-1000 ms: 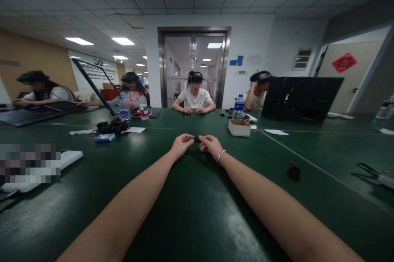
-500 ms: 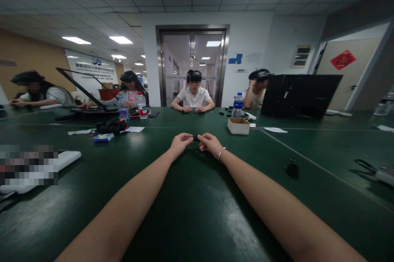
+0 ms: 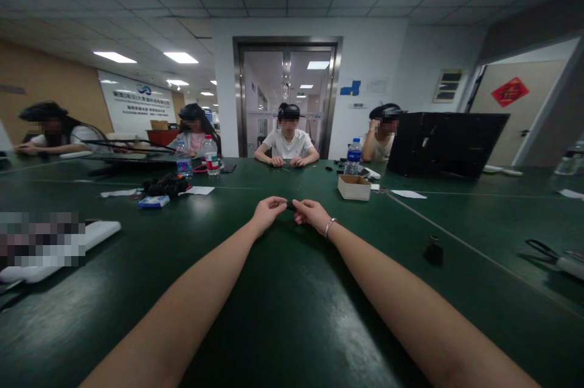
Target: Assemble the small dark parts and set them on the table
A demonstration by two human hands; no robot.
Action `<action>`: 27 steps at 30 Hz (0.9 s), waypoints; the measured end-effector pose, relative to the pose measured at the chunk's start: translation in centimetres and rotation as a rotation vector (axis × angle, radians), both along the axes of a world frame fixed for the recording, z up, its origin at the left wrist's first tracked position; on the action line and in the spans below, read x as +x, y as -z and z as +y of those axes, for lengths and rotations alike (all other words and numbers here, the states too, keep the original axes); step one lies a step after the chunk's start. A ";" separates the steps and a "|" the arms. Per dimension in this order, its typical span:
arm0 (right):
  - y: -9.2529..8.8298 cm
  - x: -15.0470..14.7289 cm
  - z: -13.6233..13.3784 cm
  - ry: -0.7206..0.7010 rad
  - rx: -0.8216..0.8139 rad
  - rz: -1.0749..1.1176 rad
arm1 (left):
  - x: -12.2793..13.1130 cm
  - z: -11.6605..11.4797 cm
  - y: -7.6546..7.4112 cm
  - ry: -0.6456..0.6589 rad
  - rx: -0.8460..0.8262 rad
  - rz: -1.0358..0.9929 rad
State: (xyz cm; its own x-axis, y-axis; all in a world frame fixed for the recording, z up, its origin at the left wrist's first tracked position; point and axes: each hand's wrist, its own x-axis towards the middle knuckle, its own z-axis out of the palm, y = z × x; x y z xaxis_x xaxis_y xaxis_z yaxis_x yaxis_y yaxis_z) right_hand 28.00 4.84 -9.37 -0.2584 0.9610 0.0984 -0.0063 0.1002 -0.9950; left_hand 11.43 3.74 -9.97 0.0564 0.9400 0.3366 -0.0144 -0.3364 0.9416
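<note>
Both my arms reach forward over the dark green table (image 3: 292, 315). Between my fingertips is a small black object (image 3: 290, 206); its kind is too small and too covered to make out. My left hand (image 3: 269, 214) pinches its left end between thumb and fingers. On the other end, my right hand (image 3: 311, 214), with a silver bracelet (image 3: 329, 227) at the wrist, pinches it too. A dark small item like a binder clip (image 3: 433, 250) lies on the table to the right of my right forearm.
Past my hands stands an open cardboard box (image 3: 354, 188), with a blue-labelled water bottle (image 3: 353, 157) behind it. Black cables (image 3: 160, 186) and a blue-white packet (image 3: 154, 202) lie left. A black monitor (image 3: 447, 145) stands right. Several people sit across the table.
The laptop screen at the far left has tipped down from raised to nearly flat. My hands keep the same hold on the small black object and have barely moved.
</note>
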 end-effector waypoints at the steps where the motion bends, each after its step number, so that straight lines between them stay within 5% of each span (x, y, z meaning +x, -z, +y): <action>1: 0.0 0.0 0.0 -0.002 0.009 0.002 | 0.0 0.1 0.0 -0.009 -0.006 -0.008; 27: 0.1 -0.1 0.2 0.006 0.032 -0.002 | 0.2 0.1 0.1 -0.039 0.015 -0.011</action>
State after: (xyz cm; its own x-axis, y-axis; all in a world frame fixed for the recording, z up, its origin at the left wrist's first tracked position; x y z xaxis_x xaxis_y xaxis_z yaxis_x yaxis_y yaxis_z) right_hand 27.94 5.00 -9.47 -0.2526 0.9590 0.1284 -0.0039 0.1317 -0.9913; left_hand 11.58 3.84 -10.04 0.0161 0.9363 0.3509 -0.0112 -0.3508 0.9364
